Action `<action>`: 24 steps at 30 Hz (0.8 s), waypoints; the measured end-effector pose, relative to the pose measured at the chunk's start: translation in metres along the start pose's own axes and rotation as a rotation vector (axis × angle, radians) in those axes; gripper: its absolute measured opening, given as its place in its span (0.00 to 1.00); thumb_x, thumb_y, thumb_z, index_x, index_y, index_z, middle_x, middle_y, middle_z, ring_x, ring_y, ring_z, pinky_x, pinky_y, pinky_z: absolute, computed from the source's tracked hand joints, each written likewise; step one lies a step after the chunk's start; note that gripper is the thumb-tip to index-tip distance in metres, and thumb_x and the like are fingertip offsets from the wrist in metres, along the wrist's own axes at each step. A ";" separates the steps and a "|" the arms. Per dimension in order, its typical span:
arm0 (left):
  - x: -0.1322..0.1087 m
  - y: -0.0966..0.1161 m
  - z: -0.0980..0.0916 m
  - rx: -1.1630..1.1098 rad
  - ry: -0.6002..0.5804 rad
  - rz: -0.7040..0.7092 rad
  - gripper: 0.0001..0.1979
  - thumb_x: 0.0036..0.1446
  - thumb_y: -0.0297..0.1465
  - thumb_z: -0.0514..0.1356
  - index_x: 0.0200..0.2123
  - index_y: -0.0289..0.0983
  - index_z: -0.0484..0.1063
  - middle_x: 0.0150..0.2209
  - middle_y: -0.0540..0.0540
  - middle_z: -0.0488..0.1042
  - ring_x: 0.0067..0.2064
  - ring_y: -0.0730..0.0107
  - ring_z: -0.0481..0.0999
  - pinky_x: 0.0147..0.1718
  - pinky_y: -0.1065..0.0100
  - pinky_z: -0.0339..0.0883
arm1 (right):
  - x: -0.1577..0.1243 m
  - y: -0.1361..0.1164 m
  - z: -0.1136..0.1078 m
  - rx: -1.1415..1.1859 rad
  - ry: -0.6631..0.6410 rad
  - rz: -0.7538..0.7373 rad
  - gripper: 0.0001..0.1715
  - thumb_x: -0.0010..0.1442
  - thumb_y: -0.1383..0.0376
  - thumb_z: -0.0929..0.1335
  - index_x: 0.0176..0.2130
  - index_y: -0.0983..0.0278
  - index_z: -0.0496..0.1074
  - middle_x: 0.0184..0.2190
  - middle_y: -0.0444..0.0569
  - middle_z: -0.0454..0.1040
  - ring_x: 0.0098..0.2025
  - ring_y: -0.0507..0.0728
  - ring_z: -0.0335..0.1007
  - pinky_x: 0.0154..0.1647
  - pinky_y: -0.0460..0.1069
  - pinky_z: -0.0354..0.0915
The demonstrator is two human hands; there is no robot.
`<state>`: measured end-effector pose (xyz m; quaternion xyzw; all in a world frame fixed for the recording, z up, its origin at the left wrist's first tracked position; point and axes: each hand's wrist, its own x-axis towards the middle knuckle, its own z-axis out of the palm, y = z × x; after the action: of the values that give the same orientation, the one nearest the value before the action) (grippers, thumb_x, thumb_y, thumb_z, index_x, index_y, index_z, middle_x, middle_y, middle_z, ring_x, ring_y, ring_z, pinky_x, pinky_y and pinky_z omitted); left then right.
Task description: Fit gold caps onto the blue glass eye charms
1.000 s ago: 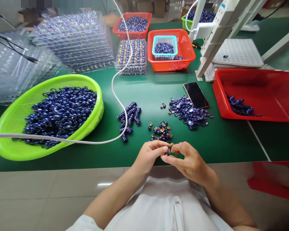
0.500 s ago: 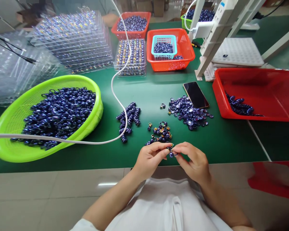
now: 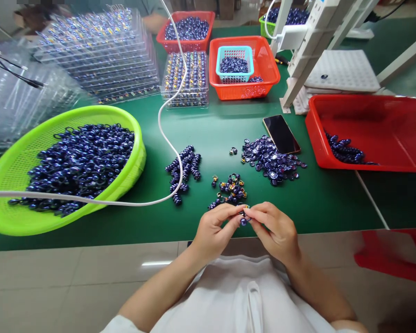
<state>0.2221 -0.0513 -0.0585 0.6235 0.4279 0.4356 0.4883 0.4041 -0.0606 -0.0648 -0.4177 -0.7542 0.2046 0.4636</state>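
At the table's near edge, my left hand [image 3: 213,230] and my right hand [image 3: 276,231] meet fingertip to fingertip. Both pinch a small dark-blue ring-like piece with a shiny ball [image 3: 243,222], mostly covered by the fingers. A bit of gold shows at the left fingertips. Just beyond them lies a pile of dark-blue pieces with gold parts [image 3: 230,188]. To its left are stacked rows of dark-blue ball pieces [image 3: 183,171]. A heap of dark-blue caps [image 3: 273,162] lies to the right, touching a black phone [image 3: 281,134].
A lime-green basket [image 3: 140,157] full of blue pieces stands left, with a white cable [image 3: 159,201] across it. Clear tray stacks [image 3: 138,60] rise behind. Orange baskets [image 3: 244,92] stand at the back; a red tray [image 3: 384,125] and a white post [image 3: 298,83] are right.
My right fingertips have closed in against my left ones around the small piece. The whole view has shifted slightly; the piles look unchanged.
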 end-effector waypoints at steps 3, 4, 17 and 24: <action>0.000 -0.002 0.000 0.008 0.003 0.006 0.11 0.61 0.25 0.61 0.46 0.35 0.80 0.34 0.42 0.80 0.35 0.69 0.78 0.37 0.70 0.70 | 0.000 0.001 0.001 0.003 -0.003 -0.020 0.24 0.62 0.76 0.67 0.54 0.56 0.73 0.37 0.49 0.78 0.37 0.54 0.76 0.36 0.49 0.72; -0.001 -0.003 0.000 0.009 0.003 0.010 0.11 0.61 0.25 0.61 0.46 0.35 0.81 0.34 0.43 0.80 0.35 0.69 0.78 0.37 0.70 0.71 | 0.000 0.001 0.002 0.003 -0.006 -0.019 0.25 0.62 0.76 0.67 0.54 0.56 0.73 0.37 0.49 0.78 0.37 0.54 0.76 0.35 0.49 0.72; -0.003 -0.007 0.003 0.043 0.052 0.148 0.13 0.60 0.22 0.61 0.47 0.37 0.79 0.35 0.43 0.80 0.36 0.69 0.78 0.36 0.70 0.71 | -0.001 -0.004 0.006 0.040 0.029 0.075 0.19 0.62 0.76 0.67 0.50 0.58 0.74 0.39 0.49 0.78 0.40 0.54 0.76 0.39 0.49 0.73; -0.003 -0.005 0.004 0.097 0.050 0.205 0.15 0.60 0.20 0.61 0.48 0.35 0.78 0.34 0.43 0.80 0.35 0.69 0.76 0.37 0.69 0.70 | -0.001 -0.006 0.006 0.019 0.063 0.109 0.15 0.61 0.76 0.68 0.45 0.61 0.74 0.37 0.49 0.78 0.40 0.55 0.77 0.41 0.48 0.73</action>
<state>0.2242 -0.0545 -0.0646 0.6759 0.3947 0.4771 0.3997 0.3967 -0.0645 -0.0637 -0.4601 -0.7134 0.2235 0.4790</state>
